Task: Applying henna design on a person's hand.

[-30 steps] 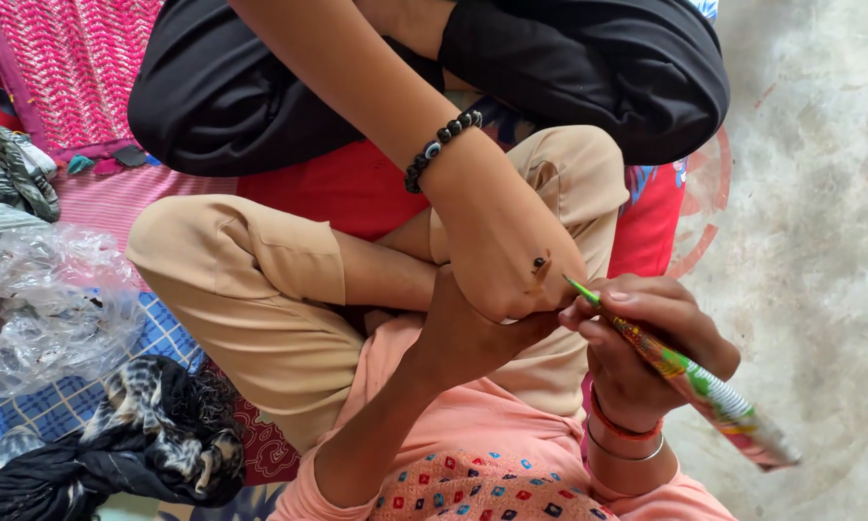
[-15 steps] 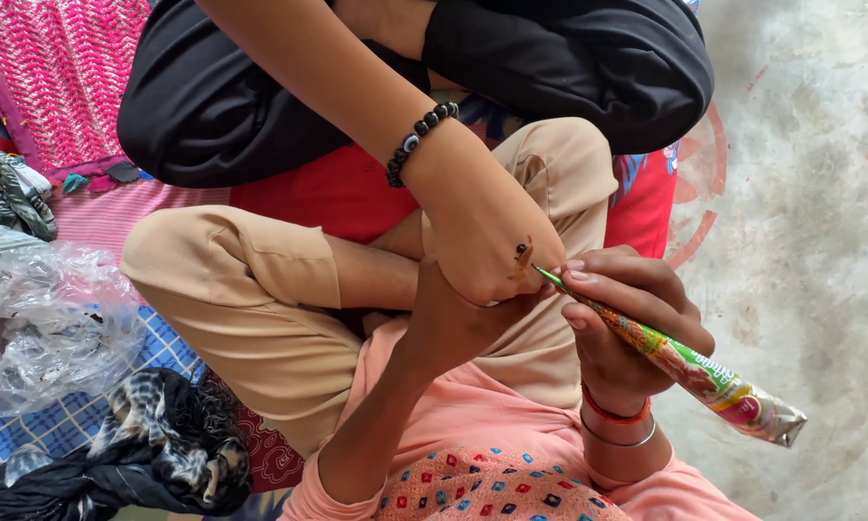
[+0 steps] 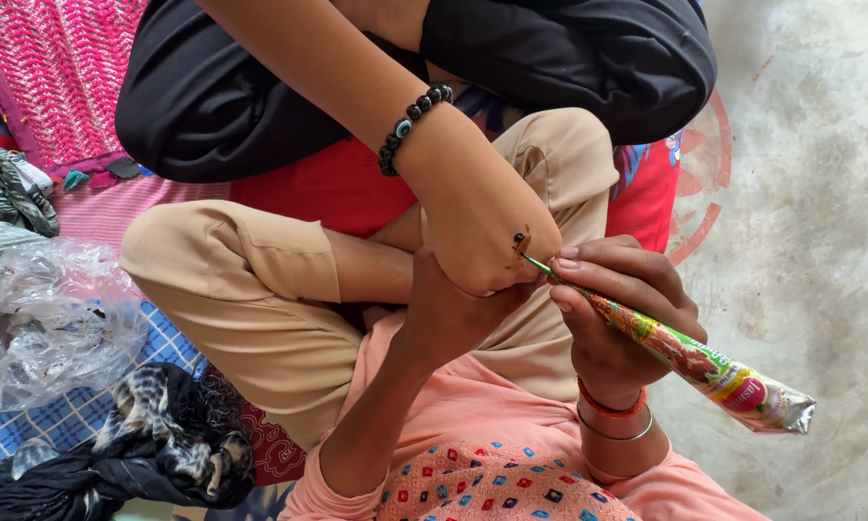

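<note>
- Your right hand [image 3: 617, 309] pinches the henna cone [image 3: 685, 352] between thumb and fingers, its tip touching the back of another person's hand [image 3: 482, 232].
- A small dark henna mark [image 3: 519, 246] sits right at that tip.
- Your left hand [image 3: 453, 314] cups that hand from below, fingers wrapped around it.
- A bead bracelet [image 3: 410, 125] circles that person's wrist, above the cone.
- A clear plastic bag [image 3: 53, 323] lies well left of the cone, a dark cloth [image 3: 154, 439] below it.
</note>
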